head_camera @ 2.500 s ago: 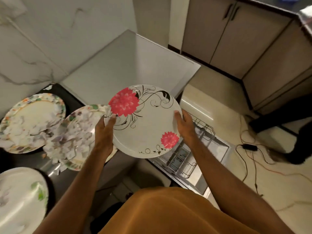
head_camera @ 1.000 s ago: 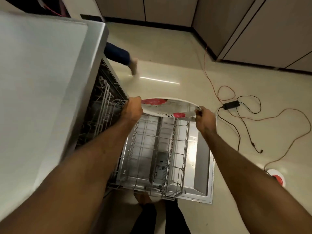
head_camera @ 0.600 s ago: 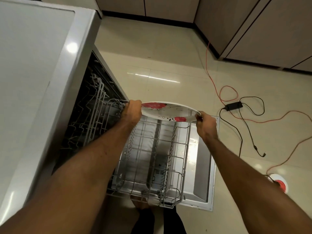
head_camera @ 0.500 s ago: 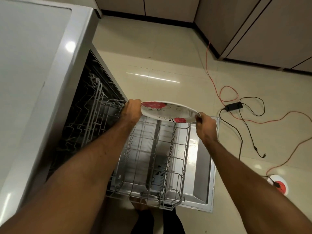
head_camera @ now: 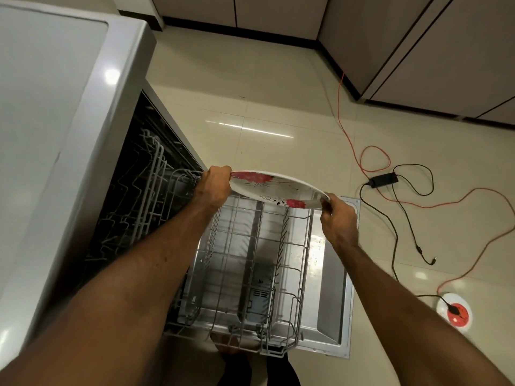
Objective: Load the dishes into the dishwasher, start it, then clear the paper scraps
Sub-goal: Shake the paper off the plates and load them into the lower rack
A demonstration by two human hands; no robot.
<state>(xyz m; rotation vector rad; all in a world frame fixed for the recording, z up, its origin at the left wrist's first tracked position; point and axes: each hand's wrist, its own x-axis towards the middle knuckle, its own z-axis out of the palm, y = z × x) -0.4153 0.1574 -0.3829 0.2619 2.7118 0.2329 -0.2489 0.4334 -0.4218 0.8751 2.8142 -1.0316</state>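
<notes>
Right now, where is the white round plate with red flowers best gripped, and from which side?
By its thin rim at opposite ends, from left and right, as the left hand and right hand hold the white flowered plate. It hangs tilted over the grey wire rack, thin, wide, so only its edges give purchase.

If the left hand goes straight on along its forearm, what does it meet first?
Probably the floor tiles beyond the left hand, which grips the plate; nothing else shows there. Depth unclear: the lower rack might come first.

Bare left arm (head_camera: 125, 288) with left hand (head_camera: 214, 188), bare right arm (head_camera: 404, 307) with right hand (head_camera: 338, 218). 2 black trouser legs (head_camera: 281, 371) low down.
</notes>
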